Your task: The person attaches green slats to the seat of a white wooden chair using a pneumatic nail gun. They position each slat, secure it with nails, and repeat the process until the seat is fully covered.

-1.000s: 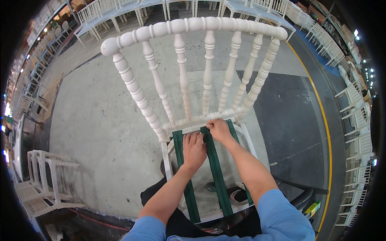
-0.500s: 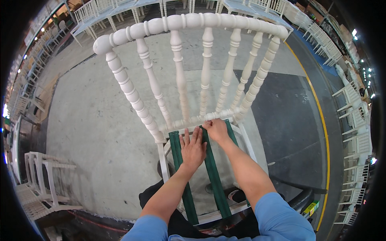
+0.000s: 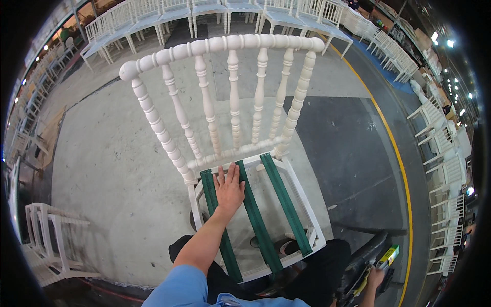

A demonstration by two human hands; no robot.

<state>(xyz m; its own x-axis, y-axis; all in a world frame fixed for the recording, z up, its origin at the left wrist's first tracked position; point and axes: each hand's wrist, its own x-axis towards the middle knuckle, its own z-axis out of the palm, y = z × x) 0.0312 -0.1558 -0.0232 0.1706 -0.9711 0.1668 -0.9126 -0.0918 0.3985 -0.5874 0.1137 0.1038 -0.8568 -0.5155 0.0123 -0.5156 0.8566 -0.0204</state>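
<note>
A white chair frame with turned spindles in its back [image 3: 233, 97] stands before me, its seat frame crossed by green straps [image 3: 255, 220] running front to back. My left hand [image 3: 229, 190] lies flat, fingers stretched, over the middle strap and the opening beside it, fingertips at the rear rail of the seat. Down at the right, away from the chair, my right hand [image 3: 376, 278] is curled at a dark padded thing [image 3: 362, 259], beside a yellow-green box [image 3: 391, 256]. What its fingers hold is too small to make out.
White chairs with pale seats [image 3: 215, 9] line the far side. More white chairs [image 3: 450, 189] run along the right, beyond a yellow floor line [image 3: 397, 148]. Another white chair [image 3: 53, 240] lies tipped at the lower left. My legs in dark trousers [image 3: 325, 266] flank the seat.
My right hand has left the rear of the seat by the middle strap and moved down to the lower right. My left hand stays on the seat. The view has shifted slightly right.
</note>
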